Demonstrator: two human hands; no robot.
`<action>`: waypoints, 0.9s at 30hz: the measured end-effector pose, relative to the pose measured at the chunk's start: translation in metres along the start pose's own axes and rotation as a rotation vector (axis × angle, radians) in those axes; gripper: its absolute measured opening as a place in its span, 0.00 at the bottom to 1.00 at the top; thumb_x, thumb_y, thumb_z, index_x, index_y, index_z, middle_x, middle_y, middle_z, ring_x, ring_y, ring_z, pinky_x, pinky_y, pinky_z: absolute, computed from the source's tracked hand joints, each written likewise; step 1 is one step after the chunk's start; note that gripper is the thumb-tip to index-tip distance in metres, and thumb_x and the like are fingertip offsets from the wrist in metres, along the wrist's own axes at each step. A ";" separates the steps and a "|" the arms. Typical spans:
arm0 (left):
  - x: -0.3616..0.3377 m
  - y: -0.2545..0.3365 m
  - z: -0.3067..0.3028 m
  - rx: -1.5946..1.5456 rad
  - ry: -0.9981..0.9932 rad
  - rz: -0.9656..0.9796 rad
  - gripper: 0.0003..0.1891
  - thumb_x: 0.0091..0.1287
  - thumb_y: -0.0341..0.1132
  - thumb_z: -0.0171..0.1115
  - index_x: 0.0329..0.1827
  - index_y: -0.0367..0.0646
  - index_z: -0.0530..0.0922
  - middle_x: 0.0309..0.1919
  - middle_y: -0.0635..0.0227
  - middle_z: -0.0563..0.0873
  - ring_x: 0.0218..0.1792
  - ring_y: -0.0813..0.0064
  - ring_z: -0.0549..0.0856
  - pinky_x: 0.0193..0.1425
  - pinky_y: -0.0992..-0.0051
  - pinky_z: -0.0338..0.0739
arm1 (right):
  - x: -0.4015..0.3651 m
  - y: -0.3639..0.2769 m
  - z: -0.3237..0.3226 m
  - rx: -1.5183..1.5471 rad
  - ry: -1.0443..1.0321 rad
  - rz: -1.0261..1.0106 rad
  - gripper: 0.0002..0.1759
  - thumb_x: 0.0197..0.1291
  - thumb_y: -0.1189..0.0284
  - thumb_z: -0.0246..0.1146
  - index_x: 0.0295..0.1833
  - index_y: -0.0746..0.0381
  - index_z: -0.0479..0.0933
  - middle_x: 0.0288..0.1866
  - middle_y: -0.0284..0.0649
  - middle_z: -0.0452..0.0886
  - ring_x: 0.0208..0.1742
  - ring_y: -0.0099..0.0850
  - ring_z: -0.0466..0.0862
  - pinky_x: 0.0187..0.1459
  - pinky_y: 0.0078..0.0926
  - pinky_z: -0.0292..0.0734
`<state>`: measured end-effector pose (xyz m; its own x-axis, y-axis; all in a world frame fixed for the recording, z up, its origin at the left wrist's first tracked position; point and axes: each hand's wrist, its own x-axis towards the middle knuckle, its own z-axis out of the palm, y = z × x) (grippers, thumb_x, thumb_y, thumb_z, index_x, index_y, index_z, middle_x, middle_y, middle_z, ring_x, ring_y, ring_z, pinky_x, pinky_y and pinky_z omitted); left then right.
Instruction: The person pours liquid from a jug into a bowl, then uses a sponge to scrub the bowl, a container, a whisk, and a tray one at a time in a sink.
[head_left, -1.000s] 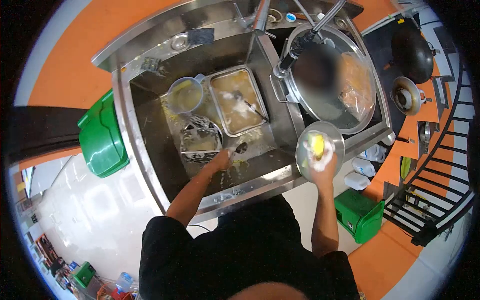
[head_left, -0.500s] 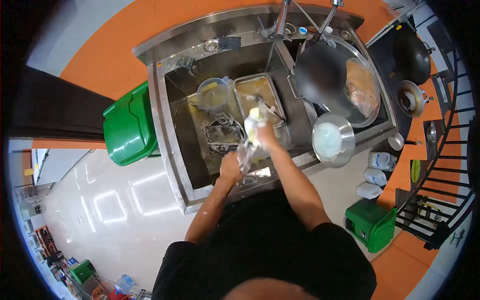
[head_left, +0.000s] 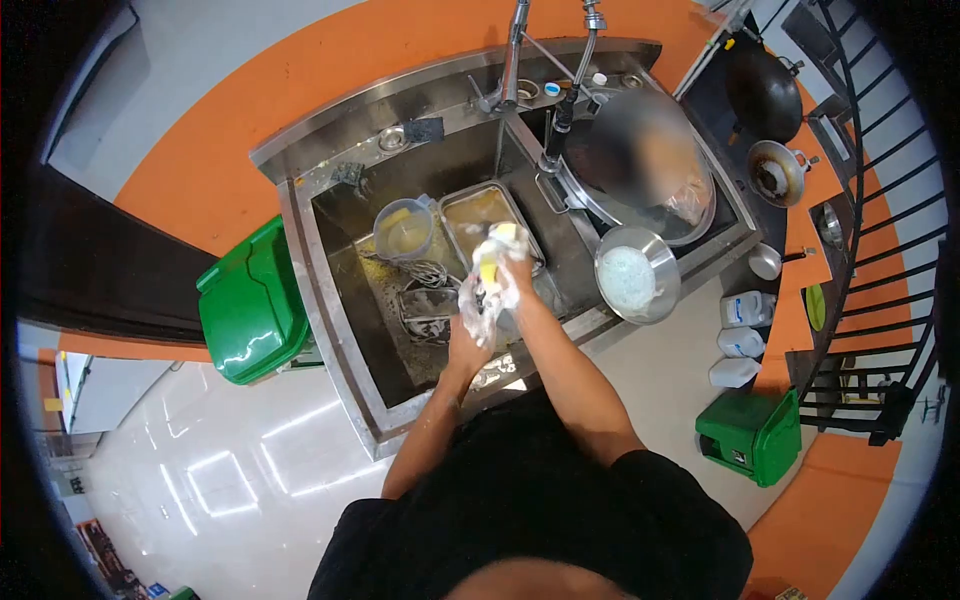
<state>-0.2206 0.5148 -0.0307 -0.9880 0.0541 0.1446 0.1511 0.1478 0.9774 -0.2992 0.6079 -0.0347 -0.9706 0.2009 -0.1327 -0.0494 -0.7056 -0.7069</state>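
Over the steel sink, my left hand [head_left: 474, 325] and my right hand [head_left: 512, 280] are close together, both covered in white foam. A yellow sponge [head_left: 489, 271] shows between them, with another yellow patch at the top of my right hand. What my left hand grips is hidden by the foam. Beneath and behind them are a rectangular metal tray [head_left: 477, 207] of cloudy water, a clear plastic jug [head_left: 404, 230], a wire whisk [head_left: 425, 272] and a dark soapy container [head_left: 427, 308].
A bowl of bluish suds [head_left: 633, 277] stands on the sink's right edge, beside a large round basin [head_left: 706, 226]. The faucet [head_left: 512, 60] rises at the back. A green bin [head_left: 255, 300] is left of the sink; woks [head_left: 764, 95] are at the right.
My hands have come closer together, with my left hand now higher beside my right and more foam over both. The camera view has shifted and turned a little.
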 end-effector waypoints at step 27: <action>0.047 -0.001 -0.018 -0.845 -0.173 -0.306 0.23 0.75 0.47 0.45 0.66 0.44 0.64 0.62 0.64 0.71 0.63 0.71 0.70 0.67 0.71 0.64 | -0.028 -0.057 0.029 -1.293 -0.427 -0.590 0.15 0.52 0.68 0.64 0.45 0.62 0.76 0.33 0.51 0.80 0.36 0.49 0.81 0.39 0.41 0.76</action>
<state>-0.2679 0.4997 -0.0220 -0.9523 0.2889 -0.0981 -0.2575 -0.5884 0.7665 -0.2759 0.6225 0.0299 -0.8909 -0.1351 0.4336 -0.4347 0.5302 -0.7280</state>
